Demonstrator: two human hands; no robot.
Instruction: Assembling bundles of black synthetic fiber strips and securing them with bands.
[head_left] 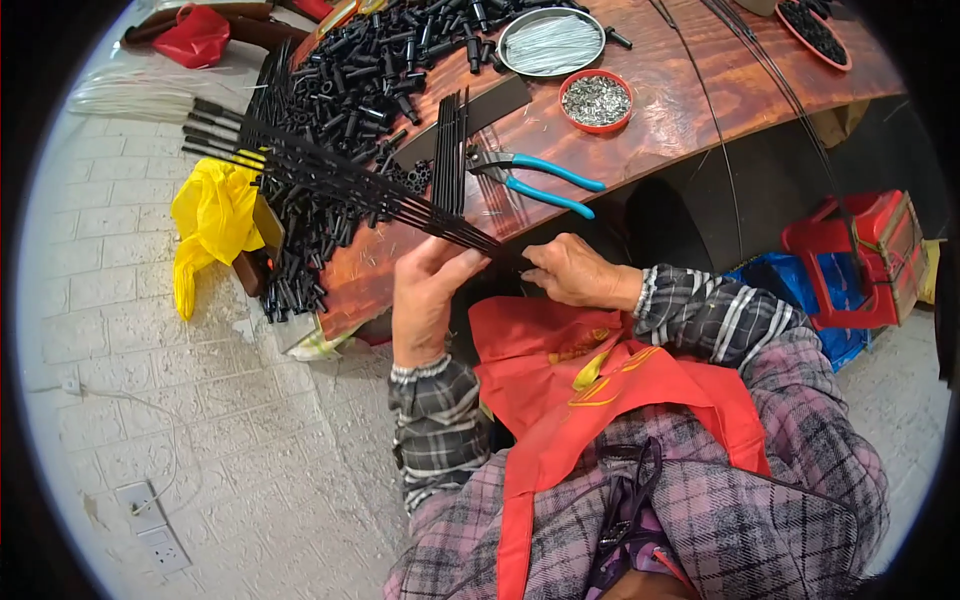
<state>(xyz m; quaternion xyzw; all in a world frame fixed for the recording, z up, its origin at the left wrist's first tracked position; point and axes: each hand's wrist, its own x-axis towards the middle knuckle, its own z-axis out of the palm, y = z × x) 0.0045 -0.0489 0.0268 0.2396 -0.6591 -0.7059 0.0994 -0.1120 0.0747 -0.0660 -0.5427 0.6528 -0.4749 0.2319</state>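
My left hand (422, 300) is closed around the near part of a bundle of long thin black rods (340, 180). The rods slant up to the left, and tufts of fine whitish strands (135, 98) stick out beyond their far ends. At the bundle's near end, the fingers of my right hand (580, 272) are pinched together on the rod tips, which they partly hide. On the table just beyond lie more black rods (448, 150) in a row. Beside these are pliers (545, 178) with blue handles, their jaws touching or close to the rods.
Black tubular parts (345, 105) are heaped on the reddish wooden table (665, 95). Farther back stand a round tray (552, 43) of white strands and a red dish (596, 101) of small metal pieces. A yellow bag (215, 215) hangs left; a red stool (850, 260) stands right.
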